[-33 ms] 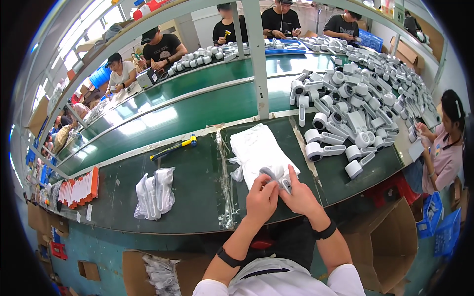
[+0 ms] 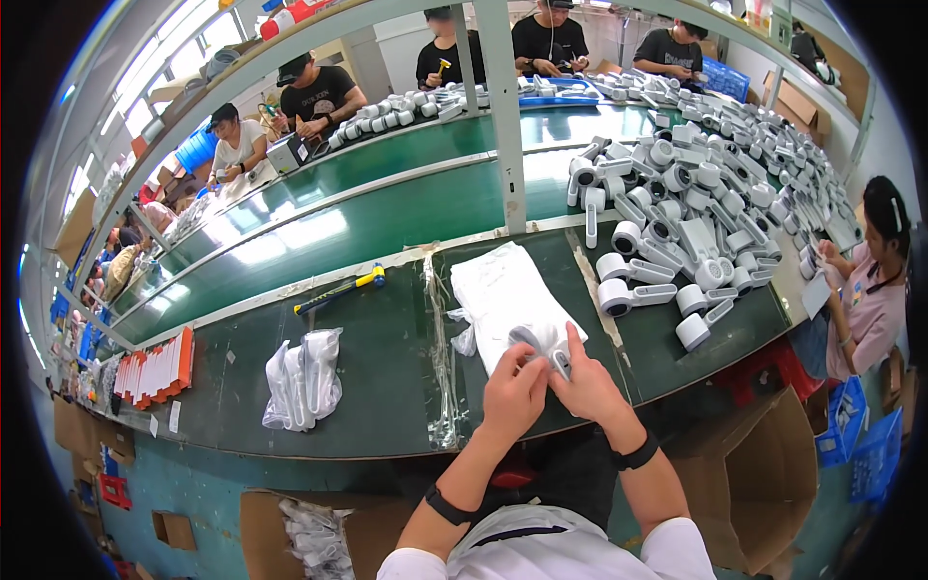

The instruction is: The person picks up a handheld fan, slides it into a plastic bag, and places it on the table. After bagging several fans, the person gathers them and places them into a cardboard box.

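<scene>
A white-and-grey handheld device (image 2: pixel 526 338) with a rounded head is held close over a stack of white plastic bags (image 2: pixel 503 280). My left hand (image 2: pixel 514 391) pinches at its near left side, thumb and fingers together. On the other side my right hand (image 2: pixel 592 385) grips it, index finger stretched along the edge. My fingers cover much of the device, so its full shape is hidden. Left of the stack lies a clear bag of similar devices (image 2: pixel 302 380). A big heap of white devices (image 2: pixel 677 213), with round heads and handles, spreads to the right.
A yellow-and-black hammer (image 2: pixel 340 289) lies by the table's far edge. Orange-and-white cartons (image 2: pixel 155 369) stand at far left. Beyond runs a green conveyor belt (image 2: pixel 358 217), with several co-workers behind it. Cardboard boxes (image 2: pixel 749 478) stand below; another person (image 2: pixel 865 290) works at right.
</scene>
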`<move>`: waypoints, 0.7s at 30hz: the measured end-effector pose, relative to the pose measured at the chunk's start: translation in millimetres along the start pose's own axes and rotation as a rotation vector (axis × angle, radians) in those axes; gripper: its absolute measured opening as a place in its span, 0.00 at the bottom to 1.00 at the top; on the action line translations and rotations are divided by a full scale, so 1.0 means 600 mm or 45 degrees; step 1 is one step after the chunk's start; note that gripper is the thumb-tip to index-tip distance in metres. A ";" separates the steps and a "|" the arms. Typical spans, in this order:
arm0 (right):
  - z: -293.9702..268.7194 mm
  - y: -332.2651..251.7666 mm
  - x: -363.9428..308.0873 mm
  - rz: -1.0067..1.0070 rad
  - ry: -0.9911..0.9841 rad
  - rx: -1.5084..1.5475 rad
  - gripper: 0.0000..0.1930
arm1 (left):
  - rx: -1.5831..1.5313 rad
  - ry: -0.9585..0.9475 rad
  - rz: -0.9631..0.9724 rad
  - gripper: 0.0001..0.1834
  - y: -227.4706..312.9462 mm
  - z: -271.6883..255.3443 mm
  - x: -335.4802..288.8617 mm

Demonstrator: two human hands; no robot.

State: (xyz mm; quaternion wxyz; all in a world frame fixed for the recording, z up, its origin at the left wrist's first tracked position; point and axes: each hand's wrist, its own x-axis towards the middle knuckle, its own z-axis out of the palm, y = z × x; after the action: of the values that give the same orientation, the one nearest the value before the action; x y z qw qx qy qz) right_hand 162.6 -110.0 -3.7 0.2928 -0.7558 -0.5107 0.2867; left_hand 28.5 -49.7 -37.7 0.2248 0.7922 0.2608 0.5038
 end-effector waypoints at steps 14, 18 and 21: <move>0.032 0.045 0.003 -0.196 0.467 0.450 0.37 | -0.570 -0.852 -0.336 0.07 0.021 -0.062 -0.042; 0.044 0.043 -0.004 -0.138 0.396 0.759 0.29 | -0.654 -0.229 -0.502 0.09 0.013 -0.058 -0.052; 0.071 0.016 -0.021 -0.151 0.220 0.968 0.27 | -1.013 0.068 -0.921 0.19 0.001 -0.040 -0.034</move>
State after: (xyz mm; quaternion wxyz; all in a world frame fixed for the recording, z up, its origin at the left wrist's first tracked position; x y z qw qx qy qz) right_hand 133.0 -118.6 -37.2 0.6098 -0.5839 -0.3845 0.3733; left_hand -0.8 -60.6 -41.8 0.6602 0.4922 0.3117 0.4741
